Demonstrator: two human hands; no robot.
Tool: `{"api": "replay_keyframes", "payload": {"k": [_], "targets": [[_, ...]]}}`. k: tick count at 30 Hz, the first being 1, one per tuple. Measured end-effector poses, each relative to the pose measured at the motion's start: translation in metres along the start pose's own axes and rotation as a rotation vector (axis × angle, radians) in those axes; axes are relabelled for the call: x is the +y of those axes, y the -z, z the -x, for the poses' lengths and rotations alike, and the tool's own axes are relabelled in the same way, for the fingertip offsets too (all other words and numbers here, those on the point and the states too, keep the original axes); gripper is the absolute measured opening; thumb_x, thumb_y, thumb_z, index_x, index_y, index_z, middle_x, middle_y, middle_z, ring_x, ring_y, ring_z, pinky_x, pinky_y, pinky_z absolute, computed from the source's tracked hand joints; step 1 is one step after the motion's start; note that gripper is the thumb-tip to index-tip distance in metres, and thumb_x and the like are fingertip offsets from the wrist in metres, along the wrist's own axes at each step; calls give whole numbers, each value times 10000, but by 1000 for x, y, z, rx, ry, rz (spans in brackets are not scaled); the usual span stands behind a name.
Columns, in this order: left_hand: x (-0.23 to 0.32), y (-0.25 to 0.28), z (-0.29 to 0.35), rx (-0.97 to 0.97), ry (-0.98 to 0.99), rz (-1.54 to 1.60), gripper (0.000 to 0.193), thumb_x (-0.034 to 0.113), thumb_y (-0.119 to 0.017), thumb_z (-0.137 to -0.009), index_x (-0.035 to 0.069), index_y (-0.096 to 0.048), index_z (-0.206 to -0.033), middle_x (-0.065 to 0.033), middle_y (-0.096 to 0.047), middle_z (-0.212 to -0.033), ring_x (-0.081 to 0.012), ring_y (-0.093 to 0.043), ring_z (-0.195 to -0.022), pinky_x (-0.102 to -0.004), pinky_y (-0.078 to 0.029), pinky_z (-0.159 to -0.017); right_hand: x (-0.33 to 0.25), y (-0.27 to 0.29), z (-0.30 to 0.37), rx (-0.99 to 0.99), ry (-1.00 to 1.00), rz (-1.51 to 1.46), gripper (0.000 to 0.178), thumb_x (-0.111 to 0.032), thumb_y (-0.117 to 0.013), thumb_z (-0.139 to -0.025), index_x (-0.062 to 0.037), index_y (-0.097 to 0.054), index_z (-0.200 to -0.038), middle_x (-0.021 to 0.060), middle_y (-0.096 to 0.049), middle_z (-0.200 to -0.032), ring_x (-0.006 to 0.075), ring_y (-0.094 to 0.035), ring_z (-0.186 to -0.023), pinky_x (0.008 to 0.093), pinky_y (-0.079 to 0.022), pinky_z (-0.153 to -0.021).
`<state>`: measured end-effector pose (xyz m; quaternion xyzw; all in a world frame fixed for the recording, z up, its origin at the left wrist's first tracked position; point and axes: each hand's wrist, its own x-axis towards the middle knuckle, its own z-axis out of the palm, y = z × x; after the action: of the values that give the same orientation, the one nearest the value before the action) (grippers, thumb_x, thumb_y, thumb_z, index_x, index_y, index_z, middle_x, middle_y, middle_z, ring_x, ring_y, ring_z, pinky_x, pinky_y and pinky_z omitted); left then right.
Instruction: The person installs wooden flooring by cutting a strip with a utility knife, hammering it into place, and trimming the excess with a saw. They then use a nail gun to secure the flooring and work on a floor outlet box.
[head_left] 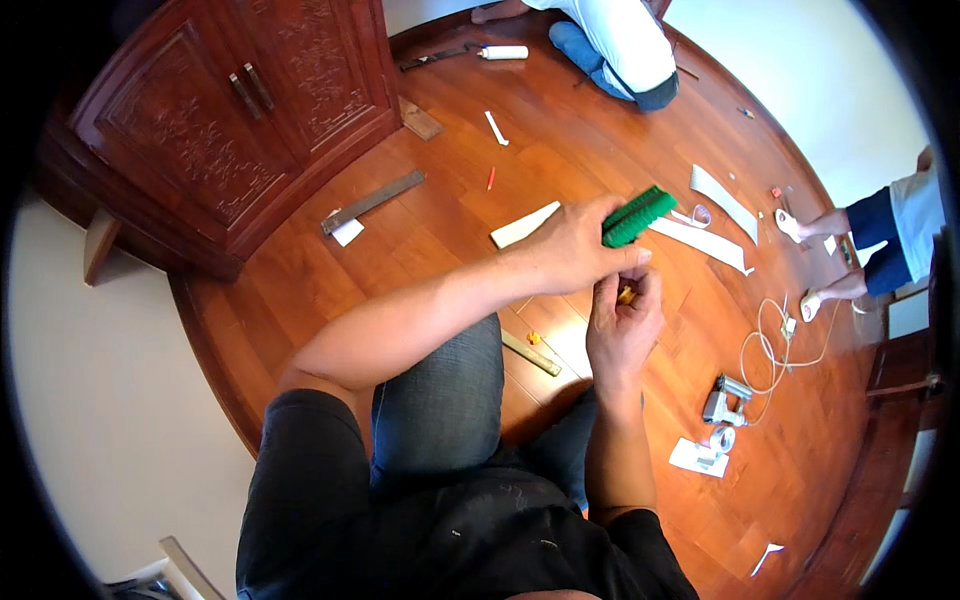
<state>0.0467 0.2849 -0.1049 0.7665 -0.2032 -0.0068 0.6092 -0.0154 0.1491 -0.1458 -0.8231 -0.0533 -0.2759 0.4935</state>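
My left hand [570,245] is closed around a green ridged plastic piece [640,215], which sticks out beyond the fingers to the upper right. Just below it, the fingers of my right hand [625,325] are curled around a small yellow piece [627,295], mostly hidden by them. The two hands almost meet in front of me, above the floor. Under them on the wood lie a small orange piece [533,338] and a narrow flat strip [532,354]. A white strip [525,225] is partly covered by my left hand.
A carved wooden cabinet [240,110] stands at the left. To the right lie a nail gun [725,402] with a looping hose [768,345], a tape roll [722,438] and white strips [700,242]. One person [625,50] crouches far off; another [885,235] stands at right.
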Motion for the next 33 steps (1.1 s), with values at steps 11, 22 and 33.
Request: {"api": "replay_keyframes", "payload": {"k": [11, 22, 33], "targets": [[-41, 23, -15, -2, 240, 667, 314, 122, -779, -941, 38, -670, -1224, -7, -677, -981, -98, -628, -836, -261, -542, -753, 28, 5, 13, -171, -379, -886, 402, -45, -581, -1056, 21, -446, -1428, 56, -603, -1039, 113, -592, -869, 261, -524, -776], [-41, 22, -17, -18, 127, 479, 282, 155, -821, -919, 68, -673, -1143, 15, -664, -933, -74, -626, -826, -236, -526, -727, 42, -4, 6, -233, -352, -1069, 350, -56, -623, -1041, 8, -525, -1371, 143, -692, -1211, 184, -707, -1012, 337, -605, -910], [-43, 18, -14, 19, 56, 266, 252, 212, -815, -931, 56, -696, -1089, 15, -676, -887, -61, -626, -794, -230, -511, -709, 40, -15, 9, -123, -247, -821, 433, 36, -706, -961, 26, -559, -1367, 93, -681, -1137, 147, -672, -1044, 299, -588, -930]]}}
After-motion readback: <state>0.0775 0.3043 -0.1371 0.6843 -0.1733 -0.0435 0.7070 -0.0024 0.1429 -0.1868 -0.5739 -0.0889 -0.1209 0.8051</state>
